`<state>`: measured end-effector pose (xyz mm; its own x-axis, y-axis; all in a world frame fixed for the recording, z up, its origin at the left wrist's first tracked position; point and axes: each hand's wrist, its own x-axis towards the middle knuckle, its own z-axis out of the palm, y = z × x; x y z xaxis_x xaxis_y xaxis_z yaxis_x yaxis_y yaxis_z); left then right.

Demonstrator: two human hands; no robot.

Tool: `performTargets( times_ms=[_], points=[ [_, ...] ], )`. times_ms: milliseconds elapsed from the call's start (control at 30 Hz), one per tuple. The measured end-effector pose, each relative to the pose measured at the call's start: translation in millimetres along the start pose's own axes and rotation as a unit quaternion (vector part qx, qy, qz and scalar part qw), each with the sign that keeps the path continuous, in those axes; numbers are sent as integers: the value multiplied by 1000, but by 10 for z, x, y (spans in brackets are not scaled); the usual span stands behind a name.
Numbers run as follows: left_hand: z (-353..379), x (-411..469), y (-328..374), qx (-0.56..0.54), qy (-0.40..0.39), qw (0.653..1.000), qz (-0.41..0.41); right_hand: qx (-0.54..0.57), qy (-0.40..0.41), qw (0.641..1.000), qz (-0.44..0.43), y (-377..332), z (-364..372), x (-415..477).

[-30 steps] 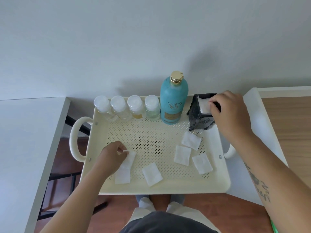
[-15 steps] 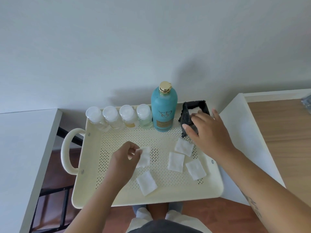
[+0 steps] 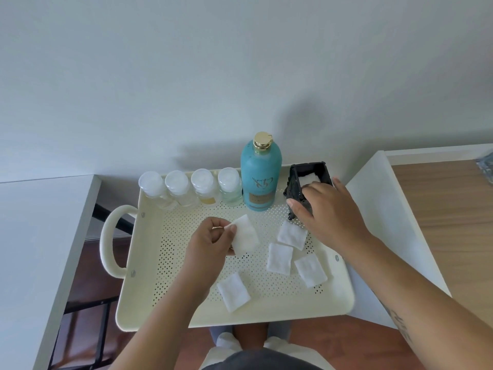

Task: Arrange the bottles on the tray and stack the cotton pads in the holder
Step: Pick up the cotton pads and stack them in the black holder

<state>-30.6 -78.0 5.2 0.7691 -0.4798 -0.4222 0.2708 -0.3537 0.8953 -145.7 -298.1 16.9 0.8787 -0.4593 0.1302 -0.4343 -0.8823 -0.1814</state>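
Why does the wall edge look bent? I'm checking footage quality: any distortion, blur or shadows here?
Head view: wide-angle distortion bows the table edges and wall line; soft shadows fall on the wall behind the teal bottle and black holder; focus is fairly even, with only slight softness on the left hand holding a cotton pad.

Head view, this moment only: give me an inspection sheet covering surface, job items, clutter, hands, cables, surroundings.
Surface: cream perforated tray with a loop handle on its left.
Job's things: four small clear bottles in a row beside the teal bottle at the back; black holder back right with white pads inside; four loose cotton pads lying on the tray.
Clutter: nothing seen.
Grippers: left hand pinches a cotton pad; right hand grips the holder.
Cables: nothing seen.
Surroundings: white table left, wooden desk right, plain wall behind.
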Motion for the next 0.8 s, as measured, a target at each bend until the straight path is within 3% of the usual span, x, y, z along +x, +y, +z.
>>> performTargets(
  times_ms=[333,500,600,700,733,800],
  points=[
    [137,-31,107,9,-22,999,36,10,-3,1000,-2,18,-20,-41],
    [238,-55,232,-19,-44,997,59,135,102,985,36,-154,-228,-167],
    [290,-61,319,-47,-65,994,69,336,57,934,107,-333,-313,-319],
    [334,-54,374,-67,-86,992,70,505,-56,841,186,-446,-304,-399],
    [342,-51,380,-68,-90,991,71,541,-69,815,195,-457,-291,-411],
    [351,-42,379,-63,-94,991,72,557,-72,804,197,-448,-276,-421]
  ],
)
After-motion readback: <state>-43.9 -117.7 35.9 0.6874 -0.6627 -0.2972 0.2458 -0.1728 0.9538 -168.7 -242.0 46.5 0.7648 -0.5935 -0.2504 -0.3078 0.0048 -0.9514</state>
